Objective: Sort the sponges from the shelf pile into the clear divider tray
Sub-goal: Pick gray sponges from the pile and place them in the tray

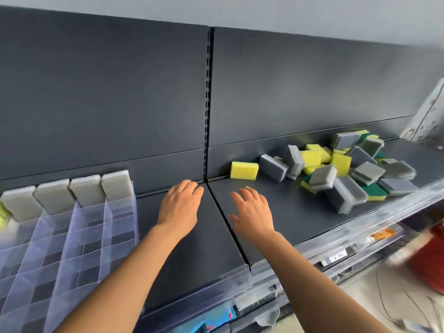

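A loose pile of grey, yellow and green sponges [346, 169] lies on the dark shelf at the right. One yellow sponge [244, 170] stands apart at the pile's left edge. The clear divider tray [72, 239] sits on the shelf at the left, with several grey sponges [69, 193] standing upright in its back row. My left hand [180, 207] and my right hand [252, 212] hover over the shelf between tray and pile, both with fingers relaxed and holding nothing.
The dark shelf [197, 255] has a seam running between my hands and a clear plastic front lip [360, 234]. Dark back panels rise behind. Lower shelves with packaged goods and a red object [430, 258] show below right.
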